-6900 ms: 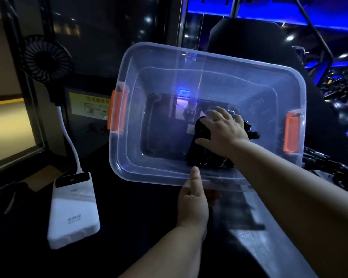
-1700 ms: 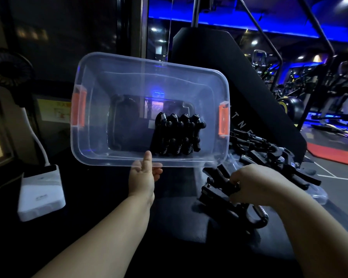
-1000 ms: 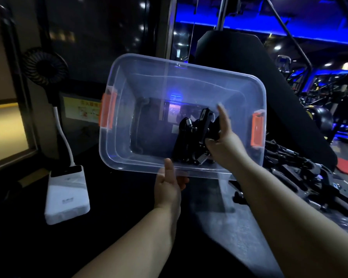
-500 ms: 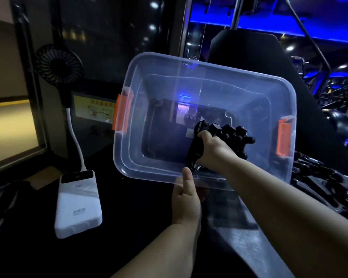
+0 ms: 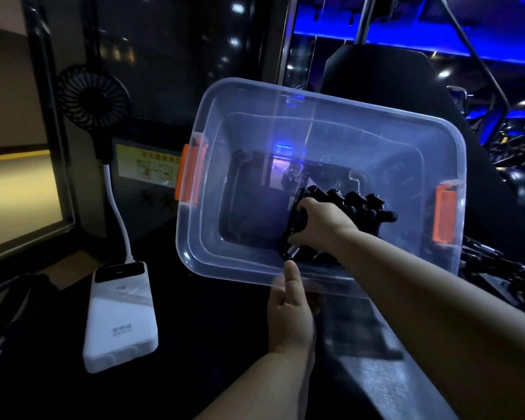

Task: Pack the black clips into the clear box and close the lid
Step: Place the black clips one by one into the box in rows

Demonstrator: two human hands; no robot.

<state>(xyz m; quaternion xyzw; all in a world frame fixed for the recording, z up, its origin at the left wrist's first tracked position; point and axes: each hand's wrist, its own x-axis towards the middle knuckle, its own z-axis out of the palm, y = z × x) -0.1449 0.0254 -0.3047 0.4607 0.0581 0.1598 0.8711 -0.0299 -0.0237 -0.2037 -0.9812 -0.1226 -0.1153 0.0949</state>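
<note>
The right hand (image 5: 319, 225) has its fingertips hidden, curled round the row of black plastic clips (image 5: 358, 204) inside the clear plastic box (image 5: 194, 253); the number of clips cannot be counted. The left hand (image 5: 290, 316) shows only its thumb on the near rim, its fingers a dim shape beneath the plastic. Both forearms are cut off by the frame's edges. The heap of loose black clips (image 5: 497, 274) at the right runs out of frame, lost in shadow. Print on the yellow wall sign (image 5: 146, 168) and the white rectangular power bank (image 5: 120, 316) is too small to read.
</note>
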